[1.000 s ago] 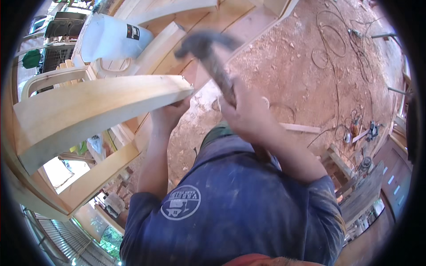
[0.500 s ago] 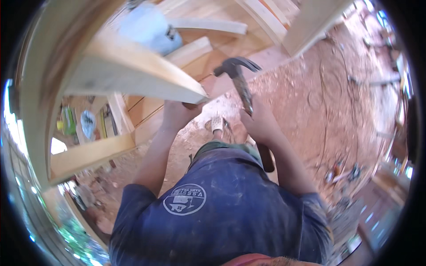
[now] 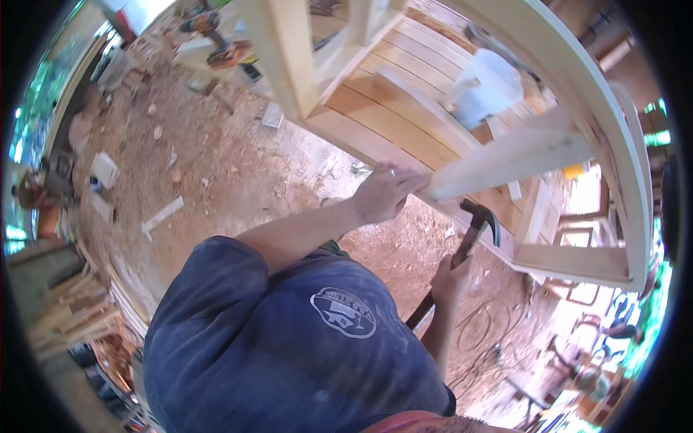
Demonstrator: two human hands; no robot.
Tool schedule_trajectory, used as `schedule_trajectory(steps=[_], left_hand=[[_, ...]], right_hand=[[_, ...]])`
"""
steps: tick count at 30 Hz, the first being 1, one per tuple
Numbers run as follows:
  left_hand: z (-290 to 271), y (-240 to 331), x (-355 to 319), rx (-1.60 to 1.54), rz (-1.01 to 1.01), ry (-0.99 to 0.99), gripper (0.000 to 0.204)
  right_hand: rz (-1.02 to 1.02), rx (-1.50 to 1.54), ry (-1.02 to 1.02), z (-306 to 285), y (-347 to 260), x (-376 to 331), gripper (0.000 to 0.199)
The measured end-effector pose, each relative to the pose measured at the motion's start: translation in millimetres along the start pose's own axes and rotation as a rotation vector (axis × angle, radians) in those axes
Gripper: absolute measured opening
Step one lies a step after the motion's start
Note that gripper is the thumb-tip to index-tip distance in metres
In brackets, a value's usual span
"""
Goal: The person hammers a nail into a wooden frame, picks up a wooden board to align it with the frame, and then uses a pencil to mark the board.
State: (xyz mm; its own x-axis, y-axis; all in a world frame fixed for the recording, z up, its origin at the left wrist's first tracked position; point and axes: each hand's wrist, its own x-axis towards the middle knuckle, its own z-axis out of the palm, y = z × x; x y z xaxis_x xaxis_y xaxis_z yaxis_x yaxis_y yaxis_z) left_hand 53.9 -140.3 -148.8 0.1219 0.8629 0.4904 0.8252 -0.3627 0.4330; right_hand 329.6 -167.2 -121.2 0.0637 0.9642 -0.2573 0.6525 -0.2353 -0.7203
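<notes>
My left hand (image 3: 384, 192) grips the near end of a pale wooden bar (image 3: 512, 160) that runs across a large timber frame (image 3: 577, 263). My right hand (image 3: 449, 278) is shut on the handle of a claw hammer (image 3: 482, 219). The hammer's dark head sits just under the bar, close to the frame's lower rail. A curved wooden arch (image 3: 592, 108) rims the frame on the right. My blue shirt fills the lower middle of the view.
A white plastic jug (image 3: 485, 88) lies on boards behind the frame. A cordless drill (image 3: 209, 32) rests on a bench at the top left. Wood offcuts (image 3: 162, 216) and a cable (image 3: 478, 339) litter the dirt floor. Stacked lumber (image 3: 65, 317) lies at the left.
The view has swung round, so the frame now sits at the upper right. The hammer has come down from its raised position to just below the bar. My left hand stays on the bar's end.
</notes>
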Motion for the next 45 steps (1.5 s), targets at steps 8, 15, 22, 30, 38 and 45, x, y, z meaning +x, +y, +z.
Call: schedule_trajectory(steps=[8,15,22,30,38,45], left_hand=[[-4.9,-93.2,-159.5,-0.301,-0.452,-0.688,0.028],[-61.0,-320.1,-341.8,-0.001,-1.298,-0.879,0.043],[-94.2,-457.0,-364.2,-0.026,-1.374,-0.151,0.025],[-174.5,-393.9,-72.4,-0.287,-0.565,0.308,0.055],[-181.9,-418.8,-13.3,-0.06,-0.679,-0.216,0.08],[-229.8,-443.2,-4.0,-0.143,-0.656,-0.112,0.062]], right_hand=[[-0.038,-0.107,0.118,11.1,0.0,4.0,0.032],[0.232,-0.099,0.234,53.4,-67.6,-20.6,0.04],[0.278,-0.217,0.393,77.3,-104.6,-19.5,0.029],[0.365,-0.163,0.441,90.5,-104.9,-5.0,0.038],[0.384,-0.151,0.491,109.4,-134.5,-7.8,0.024],[0.372,-0.082,0.481,121.2,-140.5,-11.6,0.03]])
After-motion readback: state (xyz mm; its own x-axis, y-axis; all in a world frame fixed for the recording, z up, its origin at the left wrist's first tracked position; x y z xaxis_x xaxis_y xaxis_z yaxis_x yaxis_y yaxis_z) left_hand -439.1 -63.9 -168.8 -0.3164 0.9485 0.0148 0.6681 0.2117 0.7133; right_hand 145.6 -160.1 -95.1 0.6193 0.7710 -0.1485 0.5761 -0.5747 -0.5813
